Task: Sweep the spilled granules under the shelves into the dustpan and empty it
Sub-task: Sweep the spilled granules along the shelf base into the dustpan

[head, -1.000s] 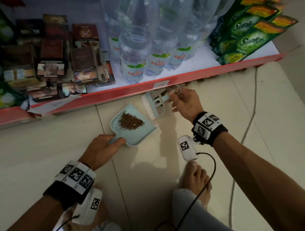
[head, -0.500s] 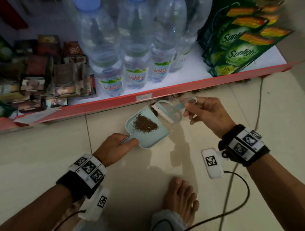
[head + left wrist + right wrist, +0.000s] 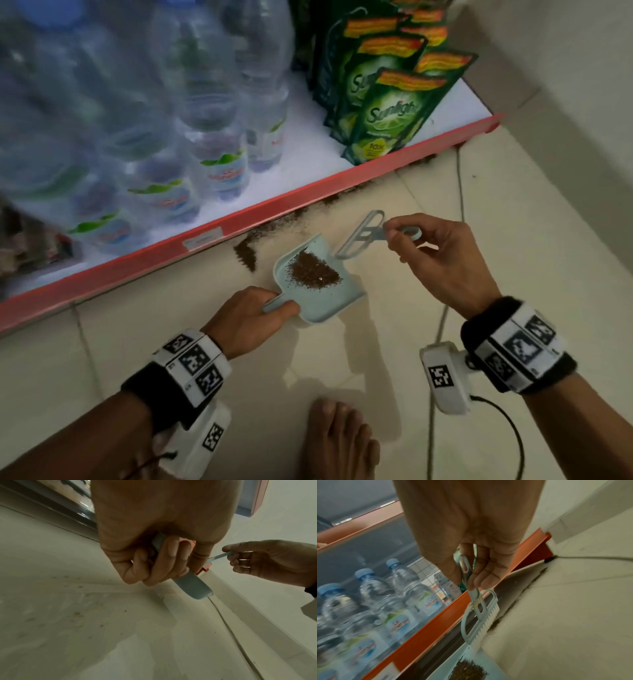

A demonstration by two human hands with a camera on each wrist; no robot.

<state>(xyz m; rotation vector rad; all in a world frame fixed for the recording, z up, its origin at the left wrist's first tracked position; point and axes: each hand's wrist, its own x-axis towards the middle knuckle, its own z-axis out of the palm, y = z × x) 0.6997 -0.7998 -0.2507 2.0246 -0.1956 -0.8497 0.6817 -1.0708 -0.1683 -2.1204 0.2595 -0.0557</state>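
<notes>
1. Left hand (image 3: 250,318): fingers curled around the handle of the dustpan (image 3: 322,301), which it holds low over the tiled floor (image 3: 513,240); in the left wrist view the fingers (image 3: 164,561) wrap the pale blue handle.
2. Dustpan: pale blue, lying just in front of the shelf edge (image 3: 239,226), its open mouth turned toward the shelf. A heap of brown granules (image 3: 313,272) sits inside it.
3. Right hand (image 3: 442,260): thumb and fingers pinch the thin handle of the brush (image 3: 359,236); the other fingers are loosely bent. In the right wrist view the fingers (image 3: 479,574) close on the looped handle.
4. Brush: small, pale blue with white bristles (image 3: 486,622), hanging at the far right corner of the dustpan, bristles pointing down and toward the floor.
5. Spilled granules (image 3: 245,255): a dark band lies on the floor along the foot of the shelf, with a thicker patch just left of the dustpan.
6. Shelf contents: water bottles (image 3: 219,144) at left, green pouches (image 3: 387,113) at right.
7. A bare foot (image 3: 339,442) rests on the floor below the dustpan; a cable (image 3: 459,192) runs along the floor at right.
</notes>
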